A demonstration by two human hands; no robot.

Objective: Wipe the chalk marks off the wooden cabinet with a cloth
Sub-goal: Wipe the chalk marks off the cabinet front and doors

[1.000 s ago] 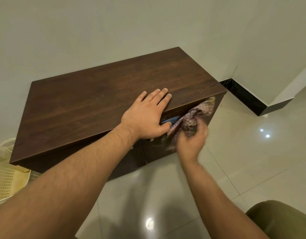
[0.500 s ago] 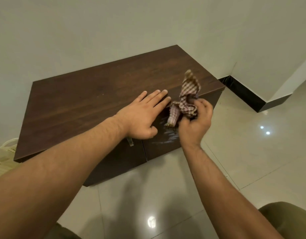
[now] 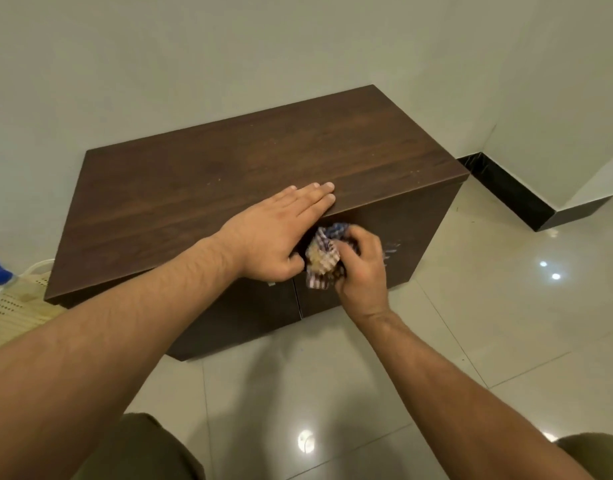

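Beside the cabinet (image 3: 229, 188), a plastic basket (image 3: 17, 308)

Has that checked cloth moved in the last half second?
Yes. The cloth, gripped by the right hand, came down: it stuck up above the top front edge of the cabinet; now it sits below that edge, against the front.

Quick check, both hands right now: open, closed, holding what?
Left hand: open, flat on the cabinet top.
Right hand: closed around the checked cloth, against the cabinet front.
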